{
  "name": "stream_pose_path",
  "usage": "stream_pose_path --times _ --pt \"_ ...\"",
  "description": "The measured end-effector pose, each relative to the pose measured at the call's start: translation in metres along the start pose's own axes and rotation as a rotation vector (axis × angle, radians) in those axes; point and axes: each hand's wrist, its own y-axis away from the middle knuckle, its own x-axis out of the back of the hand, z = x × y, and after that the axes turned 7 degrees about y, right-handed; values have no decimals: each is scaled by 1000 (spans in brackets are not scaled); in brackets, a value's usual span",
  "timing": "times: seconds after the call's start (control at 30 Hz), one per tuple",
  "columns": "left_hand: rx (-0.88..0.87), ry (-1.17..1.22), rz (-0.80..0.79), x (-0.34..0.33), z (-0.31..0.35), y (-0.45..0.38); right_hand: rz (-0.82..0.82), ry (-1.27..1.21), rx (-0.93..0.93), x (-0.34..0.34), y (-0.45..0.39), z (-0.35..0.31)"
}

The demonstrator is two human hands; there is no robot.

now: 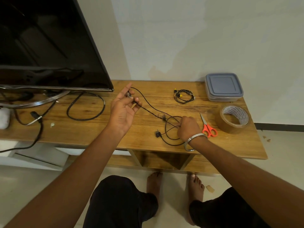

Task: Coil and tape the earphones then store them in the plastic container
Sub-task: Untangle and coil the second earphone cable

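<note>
A black pair of earphones (153, 109) stretches across the wooden table (98, 134). My left hand (122, 111) is raised palm up and pinches the earbud end of the cable between thumb and fingers. My right hand (188, 129) rests on the table and grips the cable where it crosses in loose loops; the jack plug (158, 133) lies just left of it. A second pair of earphones with yellow tips (183, 96) lies coiled further back. The plastic container (223, 87) with its blue-grey lid on stands at the back right. Brown tape (234, 119) and orange-handled scissors (208, 127) lie to the right.
A large black TV (46, 45) on a curved metal stand fills the left, with thick black power cables (85, 111) looped on the table beneath it. A white object (4, 118) sits at the far left edge. My bare feet are under the table's front edge.
</note>
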Motion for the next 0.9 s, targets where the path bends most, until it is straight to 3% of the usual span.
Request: stream_pose_path --times 0.27,0.37,0.5,0.67,0.8,0.9 --pt "13 -19 -7 -2 -1 2 -58 48 9 2 0 0" --pt "74 -72 -51 -6 -1 5 108 -10 35 2 3 -6" --pt "161 -203 -154 -14 -3 7 358 -346 320 14 7 -27" --pt "235 -453 -302 -23 -4 11 374 -543 590 30 6 -50" --pt "246 -520 -318 -22 -2 10 308 -603 563 32 6 -44" --pt "226 -604 -307 -17 -1 9 380 -549 520 32 2 -33"
